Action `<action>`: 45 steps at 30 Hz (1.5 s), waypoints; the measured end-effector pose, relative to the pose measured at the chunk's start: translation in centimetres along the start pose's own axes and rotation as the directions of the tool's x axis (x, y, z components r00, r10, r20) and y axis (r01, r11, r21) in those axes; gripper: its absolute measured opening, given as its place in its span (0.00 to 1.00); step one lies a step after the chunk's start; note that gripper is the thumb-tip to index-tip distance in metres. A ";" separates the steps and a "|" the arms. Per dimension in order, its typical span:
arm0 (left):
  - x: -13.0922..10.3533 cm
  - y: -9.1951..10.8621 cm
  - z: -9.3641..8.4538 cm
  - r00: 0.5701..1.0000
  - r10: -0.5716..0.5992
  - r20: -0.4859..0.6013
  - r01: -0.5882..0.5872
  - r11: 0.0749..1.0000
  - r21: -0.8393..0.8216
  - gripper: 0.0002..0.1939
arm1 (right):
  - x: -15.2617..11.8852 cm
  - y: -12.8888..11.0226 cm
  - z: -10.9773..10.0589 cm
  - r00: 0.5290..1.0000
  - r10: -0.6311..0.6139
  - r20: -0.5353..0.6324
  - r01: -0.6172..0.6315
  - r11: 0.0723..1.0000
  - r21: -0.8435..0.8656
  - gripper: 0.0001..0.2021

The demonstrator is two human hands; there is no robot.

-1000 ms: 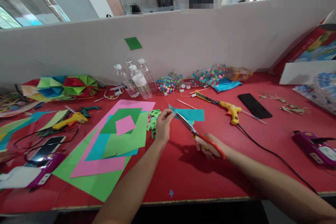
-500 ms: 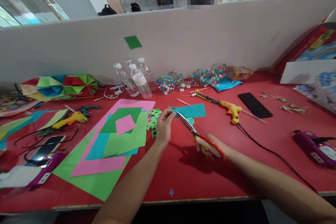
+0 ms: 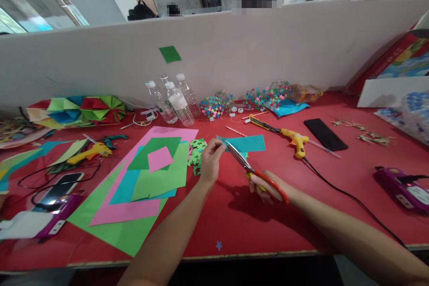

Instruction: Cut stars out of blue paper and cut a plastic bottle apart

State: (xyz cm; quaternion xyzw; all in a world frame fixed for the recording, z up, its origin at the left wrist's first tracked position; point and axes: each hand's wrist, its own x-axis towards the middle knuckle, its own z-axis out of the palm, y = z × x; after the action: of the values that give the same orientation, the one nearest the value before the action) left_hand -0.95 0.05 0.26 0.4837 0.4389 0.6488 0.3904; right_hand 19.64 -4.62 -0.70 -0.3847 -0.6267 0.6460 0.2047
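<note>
One scissors [image 3: 250,170] — two hands [image 3: 210,161] — four bottles [image 3: 172,100].

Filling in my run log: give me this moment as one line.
left hand: pinches teal paper | right hand: grips scissors, blades at paper edge | red table

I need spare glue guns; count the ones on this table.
2. One yellow glue gun lies right of the teal paper; another yellow glue gun lies left of the pink sheet. Clutter might hide others.

Right hand [image 3: 268,186] fingers hidden in scissors [image 3: 254,172] handles; teal paper [image 3: 248,143] partly behind blades.
</note>
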 end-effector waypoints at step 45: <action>-0.6 0.6 0.0 0.989 0.119 0.084 -0.131 0.979 0.158 0.09 | 0.1 -0.2 1.3 0.986 0.140 -0.094 -0.142 0.990 -0.013 0.33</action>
State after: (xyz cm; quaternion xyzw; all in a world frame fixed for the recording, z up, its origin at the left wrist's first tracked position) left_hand -0.88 -0.67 0.63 0.5643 0.4445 0.6158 0.3239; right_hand 18.52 -5.40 -0.60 -0.4597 -0.5941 0.6340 0.1837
